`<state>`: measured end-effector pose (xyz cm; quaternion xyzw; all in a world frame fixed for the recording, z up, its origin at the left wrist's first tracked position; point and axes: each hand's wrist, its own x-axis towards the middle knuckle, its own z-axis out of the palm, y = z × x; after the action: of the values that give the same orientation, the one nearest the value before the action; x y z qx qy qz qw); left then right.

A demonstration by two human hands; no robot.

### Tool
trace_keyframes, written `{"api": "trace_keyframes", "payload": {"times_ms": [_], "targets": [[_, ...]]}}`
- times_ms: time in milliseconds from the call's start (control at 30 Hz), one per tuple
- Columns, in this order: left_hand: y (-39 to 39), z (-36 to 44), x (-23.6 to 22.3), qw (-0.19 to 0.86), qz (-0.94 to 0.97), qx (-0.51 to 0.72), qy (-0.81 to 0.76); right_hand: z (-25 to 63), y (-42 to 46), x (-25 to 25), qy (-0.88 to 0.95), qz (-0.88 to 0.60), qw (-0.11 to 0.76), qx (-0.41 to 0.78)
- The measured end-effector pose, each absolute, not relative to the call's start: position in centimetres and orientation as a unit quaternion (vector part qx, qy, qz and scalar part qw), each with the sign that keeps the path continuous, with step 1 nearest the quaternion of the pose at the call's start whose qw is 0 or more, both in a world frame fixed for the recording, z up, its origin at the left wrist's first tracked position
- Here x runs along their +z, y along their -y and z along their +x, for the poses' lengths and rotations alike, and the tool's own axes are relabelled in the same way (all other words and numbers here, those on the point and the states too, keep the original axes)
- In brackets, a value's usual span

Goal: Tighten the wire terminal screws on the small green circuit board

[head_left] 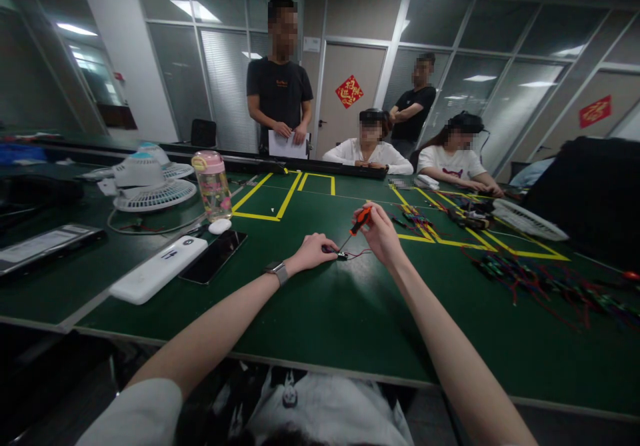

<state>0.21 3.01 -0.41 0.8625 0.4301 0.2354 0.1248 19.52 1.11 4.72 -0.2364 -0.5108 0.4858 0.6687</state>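
In front of me on the green table (320, 326), my left hand (314, 253) pinches a small dark wired part (342, 256) and keeps it against the tabletop. Thin red wires trail from the part to the right. My right hand (379, 229) is closed around the orange and black handle of a screwdriver (361, 221). The screwdriver slants down to the left, its tip at the small part. Whether the tip sits in a screw is too small to tell. My left fingertips partly cover the part.
Wired parts lie in a heap (530, 273) at the right, more beside yellow tape lines (430, 233). To the left are a pink-lidded bottle (213, 186), a black phone (214, 257), a white device (157, 269) and fans (153, 189). Several people stand or sit across the table.
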Motion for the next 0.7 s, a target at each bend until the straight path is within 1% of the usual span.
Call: {"api": "trace_keyframes", "payload": {"times_ms": [133,500,700], "targets": [[-2.92,0.21,-0.29,0.124,0.863,0.233,-0.430,19.54,-0.95,4.80,0.523,-0.248,0.670,0.465],[-2.39,0.29,0.35,0.125,0.860,0.221,-0.443,19.41,-0.63,5.05,0.530,-0.246,0.656,0.478],[-2.71,0.19,-0.04,0.122,0.862,0.228,-0.437,18.98,-0.36,5.29,0.547,-0.258,0.655,0.454]]}}
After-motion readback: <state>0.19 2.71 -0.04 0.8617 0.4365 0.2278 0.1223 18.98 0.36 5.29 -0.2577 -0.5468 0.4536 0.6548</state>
